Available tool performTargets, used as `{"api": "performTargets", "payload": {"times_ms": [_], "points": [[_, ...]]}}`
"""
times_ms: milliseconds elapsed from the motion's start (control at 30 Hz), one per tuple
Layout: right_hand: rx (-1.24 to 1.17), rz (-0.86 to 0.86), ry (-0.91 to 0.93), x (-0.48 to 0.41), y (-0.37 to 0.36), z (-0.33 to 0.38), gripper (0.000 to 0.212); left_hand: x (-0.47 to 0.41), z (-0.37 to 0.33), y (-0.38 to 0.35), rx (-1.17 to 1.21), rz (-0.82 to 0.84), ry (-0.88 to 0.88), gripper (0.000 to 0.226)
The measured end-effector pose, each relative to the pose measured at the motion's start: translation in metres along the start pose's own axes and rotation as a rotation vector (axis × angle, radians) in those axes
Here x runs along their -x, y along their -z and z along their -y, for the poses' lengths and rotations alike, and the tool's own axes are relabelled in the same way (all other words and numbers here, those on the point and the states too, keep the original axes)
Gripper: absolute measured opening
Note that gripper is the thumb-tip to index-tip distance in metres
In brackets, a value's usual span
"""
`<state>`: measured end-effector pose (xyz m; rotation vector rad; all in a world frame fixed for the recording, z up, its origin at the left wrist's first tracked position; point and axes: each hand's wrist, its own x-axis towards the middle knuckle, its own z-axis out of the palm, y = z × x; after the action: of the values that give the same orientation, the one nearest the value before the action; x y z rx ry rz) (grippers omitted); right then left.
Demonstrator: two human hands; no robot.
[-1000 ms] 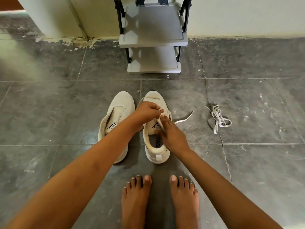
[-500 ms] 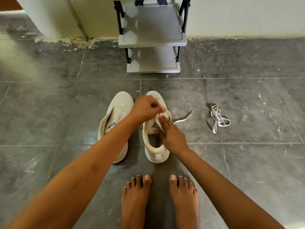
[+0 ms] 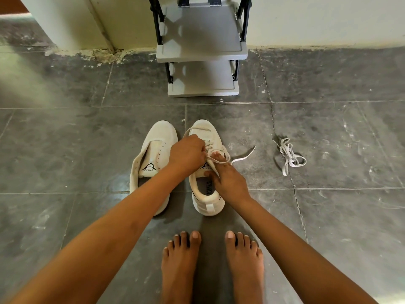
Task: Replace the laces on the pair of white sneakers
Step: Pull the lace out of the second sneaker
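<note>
Centrally, on the grey tiled floor (image 3: pixel 65 139), the white low-top sneaker on the right (image 3: pixel 205 130) stands with its toe pointing far. It is partly threaded with a flat white lace (image 3: pixel 243 158), whose loose end trails onto the tiles to its right. The left hand (image 3: pixel 187 153) is curled over the eyelets and grasps that lace, though the knuckles hide the exact pinch. The right hand (image 3: pixel 228 181) holds the same sneaker at the tongue, thumb against the tongue and fingers lying under a crossing of lace. Just beside it on the left stands the second white sneaker (image 3: pixel 162 137), unlaced. Well apart on the right lies a tangled bundle of white laces (image 3: pixel 291 157). Two bare feet (image 3: pixel 179 266) stand near. A grey two-tier plastic shelf rack (image 3: pixel 201 36) stands far, against the pale wall.
</note>
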<state>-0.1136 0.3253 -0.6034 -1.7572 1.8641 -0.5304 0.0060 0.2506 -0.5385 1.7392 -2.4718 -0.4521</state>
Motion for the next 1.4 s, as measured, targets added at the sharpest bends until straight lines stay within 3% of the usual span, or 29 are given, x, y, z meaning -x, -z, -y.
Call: {"api": "performTargets", "payload": {"times_ms": [233,333,400,500,567,600,667,767,867,1000,1033,1133,1200,1300,1400], "points": [[-0.005,0.001,0.003,0.001,0.001,0.000,0.051,-0.003,0.005,0.004,-0.067,0.170,-0.049,0.026],[0.008,-0.006,0.019,0.001,0.001,0.001,0.053,0.004,0.005,-0.001,-0.063,0.084,-0.018,0.021],[0.050,0.004,0.026,0.001,0.000,0.000,0.054,0.003,0.002,0.008,0.136,0.029,0.027,0.020],[0.070,0.018,0.028,0.000,-0.001,-0.001,0.055,-0.002,-0.008,0.042,0.840,0.034,0.105,0.010],[0.073,0.020,0.025,0.001,-0.001,0.000,0.055,-0.007,-0.011,0.057,1.060,-0.038,0.121,0.012],[0.075,0.021,0.022,0.001,-0.001,0.000,0.056,-0.009,-0.011,0.058,1.045,-0.072,0.132,0.011],[0.072,0.022,0.016,0.001,0.000,0.001,0.056,-0.013,-0.007,0.053,0.782,-0.081,0.132,0.013],[0.065,0.026,0.015,0.003,0.001,0.002,0.055,-0.009,0.006,0.027,0.212,0.107,0.069,0.035],[0.073,0.027,0.019,0.004,0.001,0.002,0.055,0.003,0.008,0.003,0.005,0.145,0.040,0.031],[0.079,0.024,0.010,0.003,0.001,0.003,0.055,0.006,0.001,0.001,-0.018,0.047,0.022,0.025],[0.078,0.020,0.006,0.003,0.001,0.002,0.054,0.004,-0.001,0.006,0.103,0.027,0.027,0.024],[0.070,0.016,0.000,0.003,0.000,0.003,0.054,-0.002,-0.008,0.038,0.887,-0.003,0.126,0.013],[0.070,0.019,0.001,0.003,0.000,0.002,0.055,-0.004,-0.006,0.052,1.135,-0.024,0.134,0.015],[0.068,0.019,0.005,0.003,0.001,0.002,0.055,-0.006,0.000,0.047,0.917,-0.018,0.136,0.012],[0.067,0.024,0.010,0.004,0.002,0.003,0.055,-0.005,0.010,0.020,0.247,0.119,0.037,0.036]]}}
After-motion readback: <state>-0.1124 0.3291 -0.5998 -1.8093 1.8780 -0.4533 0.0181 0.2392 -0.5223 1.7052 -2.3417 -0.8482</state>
